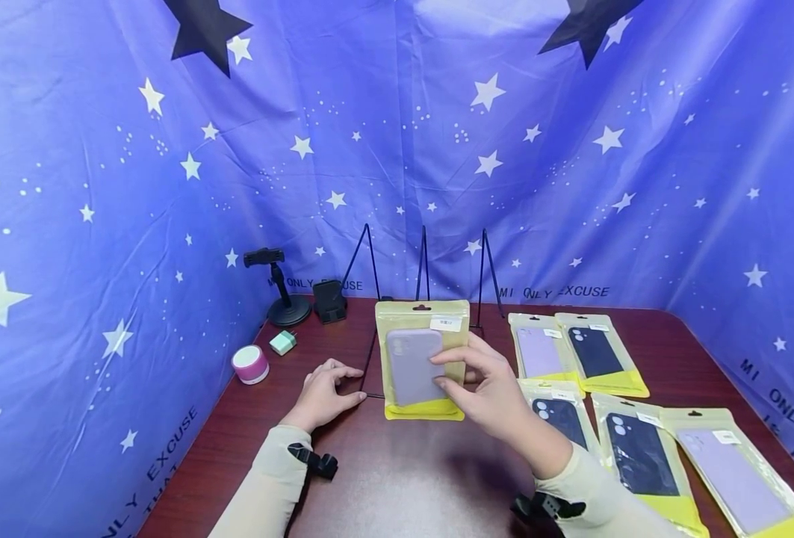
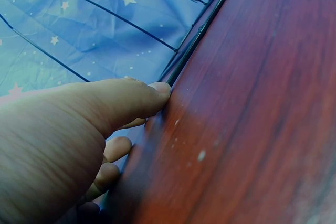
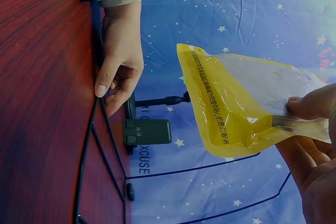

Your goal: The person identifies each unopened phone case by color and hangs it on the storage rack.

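My right hand [image 1: 494,385] pinches the side of a clear-fronted packet [image 1: 459,359] with a yellow bottom. Inside it shows a lilac phone case [image 1: 410,373], and a small white label sits near the top. The packet is upright in front of a black wire rack [image 1: 370,345], hiding part of it. At the rack's front left corner, my left hand [image 1: 323,392] pinches the wire between thumb and finger, low over the table. In the left wrist view the thumb [image 2: 157,92] lies against the rack's wire [image 2: 197,40].
Several more phone case packets [image 1: 615,385] lie on the right of the dark red table [image 1: 370,478]. At the back left stand a black phone stand [image 1: 289,308] and a black holder [image 1: 330,301]. A pink-and-white round item [image 1: 251,366] and a pale green cube [image 1: 283,342] are nearby.
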Available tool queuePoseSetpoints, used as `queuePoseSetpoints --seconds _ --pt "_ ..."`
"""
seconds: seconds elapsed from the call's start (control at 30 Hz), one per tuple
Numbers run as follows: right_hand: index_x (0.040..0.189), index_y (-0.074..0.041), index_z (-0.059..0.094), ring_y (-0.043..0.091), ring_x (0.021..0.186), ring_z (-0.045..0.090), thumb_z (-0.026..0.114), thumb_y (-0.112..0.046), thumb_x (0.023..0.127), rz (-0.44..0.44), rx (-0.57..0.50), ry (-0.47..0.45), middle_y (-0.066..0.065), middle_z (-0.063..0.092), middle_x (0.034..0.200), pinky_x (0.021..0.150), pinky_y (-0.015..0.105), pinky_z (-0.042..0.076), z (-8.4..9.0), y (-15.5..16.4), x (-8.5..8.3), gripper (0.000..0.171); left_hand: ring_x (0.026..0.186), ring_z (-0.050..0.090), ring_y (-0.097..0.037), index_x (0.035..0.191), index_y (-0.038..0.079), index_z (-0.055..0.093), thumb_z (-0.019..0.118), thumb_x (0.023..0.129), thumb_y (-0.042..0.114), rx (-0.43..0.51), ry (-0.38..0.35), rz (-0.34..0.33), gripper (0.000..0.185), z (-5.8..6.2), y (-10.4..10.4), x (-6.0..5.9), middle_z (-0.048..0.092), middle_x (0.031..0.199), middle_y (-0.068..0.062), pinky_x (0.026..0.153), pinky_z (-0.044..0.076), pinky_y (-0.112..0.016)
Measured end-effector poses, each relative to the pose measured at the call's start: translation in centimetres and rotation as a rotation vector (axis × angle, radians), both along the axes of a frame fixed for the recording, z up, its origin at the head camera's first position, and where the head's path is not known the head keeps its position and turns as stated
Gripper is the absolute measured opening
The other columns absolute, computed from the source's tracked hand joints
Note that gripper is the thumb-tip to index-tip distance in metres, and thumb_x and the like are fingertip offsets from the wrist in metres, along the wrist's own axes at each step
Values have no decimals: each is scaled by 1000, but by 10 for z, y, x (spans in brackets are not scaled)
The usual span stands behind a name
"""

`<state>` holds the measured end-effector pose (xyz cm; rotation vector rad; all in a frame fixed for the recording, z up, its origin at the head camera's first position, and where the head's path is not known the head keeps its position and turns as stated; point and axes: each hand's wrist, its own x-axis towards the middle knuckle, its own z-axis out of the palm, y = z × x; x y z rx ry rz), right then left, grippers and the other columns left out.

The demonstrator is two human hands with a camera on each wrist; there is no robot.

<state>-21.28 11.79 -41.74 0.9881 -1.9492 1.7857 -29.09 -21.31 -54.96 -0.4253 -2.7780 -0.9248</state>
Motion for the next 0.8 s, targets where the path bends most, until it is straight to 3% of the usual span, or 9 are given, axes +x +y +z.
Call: queuePoseSetpoints --seconds 0.2,0.53,0.8 --pt "112 -2 76 32 88 74 78 18 82 -24 14 26 19 60 120 65 38 61 -5 -4 -4 36 92 53 -12 119 28 79 89 83 40 5 12 -4 40 1 1 0 60 107 9 86 35 -42" --pt "111 -6 77 32 84 75 79 18 81 -58 32 -9 13 61 119 64 37 61 -11 -7 -12 38 91 53 -12 118 29 79 90 82 39 17 12 -4 39 3 1 1 60 106 9 85 35 -43" --pt "109 -10 78 26 92 70 80 17 81 -101 68 6 8 64 114 63 36 61 -15 -9 -25 40 91 53 -12 119 27 79 91 82 37 12 9 -7 40 2 1 2 60 107 8 86 35 -42"
